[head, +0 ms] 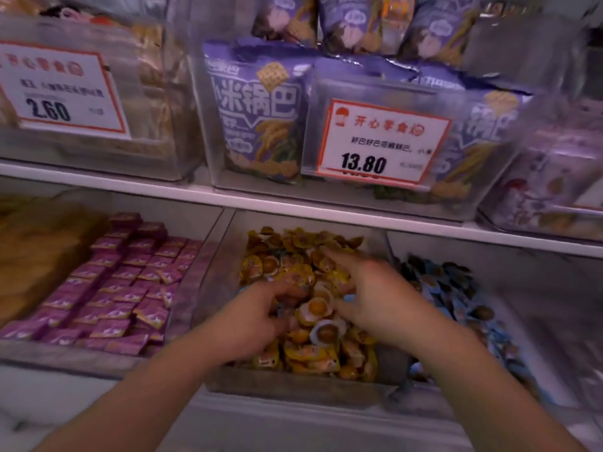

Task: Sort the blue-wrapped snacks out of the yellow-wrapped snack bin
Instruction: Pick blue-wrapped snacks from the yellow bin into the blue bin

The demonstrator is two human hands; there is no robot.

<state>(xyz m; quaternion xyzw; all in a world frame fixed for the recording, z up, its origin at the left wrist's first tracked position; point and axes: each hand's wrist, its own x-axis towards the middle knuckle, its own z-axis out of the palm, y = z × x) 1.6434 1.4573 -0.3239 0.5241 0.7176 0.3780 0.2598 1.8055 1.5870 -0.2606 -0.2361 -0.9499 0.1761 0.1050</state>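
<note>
A clear bin (293, 383) on the lower shelf holds a heap of yellow-wrapped snacks (293, 246). Both my hands are inside it. My left hand (261, 318) is curled at the heap's left side, and blue wrapper (279, 309) shows between its fingers. My right hand (368, 295) lies spread on the heap with fingers stretched toward the back. A scrap of blue-wrapped snack (349, 298) peeks out beside its thumb. The picture is blurred by motion.
To the right stands a bin of blue-wrapped snacks (456, 288). A bin of purple packets (124, 282) sits to the left. The white shelf edge (293, 203) runs above, carrying purple bags (257, 115) and a price tag (381, 141).
</note>
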